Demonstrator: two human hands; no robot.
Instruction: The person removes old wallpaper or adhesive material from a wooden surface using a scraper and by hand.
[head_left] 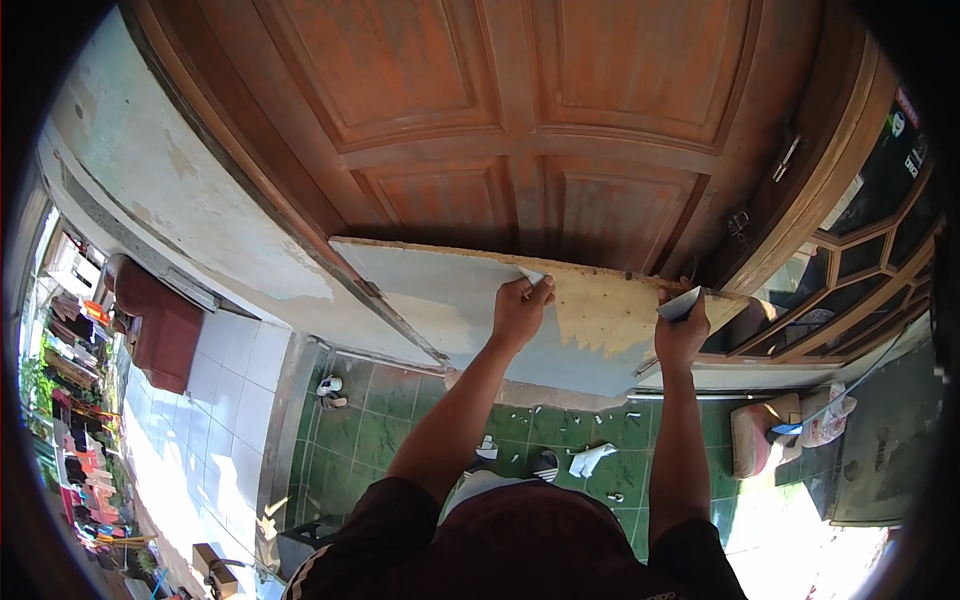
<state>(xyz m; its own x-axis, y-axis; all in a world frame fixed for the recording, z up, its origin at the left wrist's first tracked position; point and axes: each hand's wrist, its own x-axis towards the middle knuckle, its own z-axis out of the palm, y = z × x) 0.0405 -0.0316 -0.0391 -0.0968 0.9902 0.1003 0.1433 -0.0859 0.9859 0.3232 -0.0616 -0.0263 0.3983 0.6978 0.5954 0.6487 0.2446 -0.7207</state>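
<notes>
A wide board (420, 300) stands on edge across the brown wooden door in front of me. Pale grey covering lies over its left and lower parts, while the upper right shows bare yellowish wood (600, 315) with a ragged border. My left hand (520, 312) is closed at the board's top edge, pinching a lifted white flap of the covering (532, 275). Farther right, my right hand (683, 325) is closed around a flat pale grey piece (679, 304) at the bare end of the board; its fingers reach over the top edge.
Torn white scraps (592, 459) lie on the green tiled floor (390, 400) around my feet. A worn wall (190, 180) runs along the left, with a dark red sofa (165, 325) beyond it. Bags (822, 415) sit at the right, below a wood-framed window (850, 270).
</notes>
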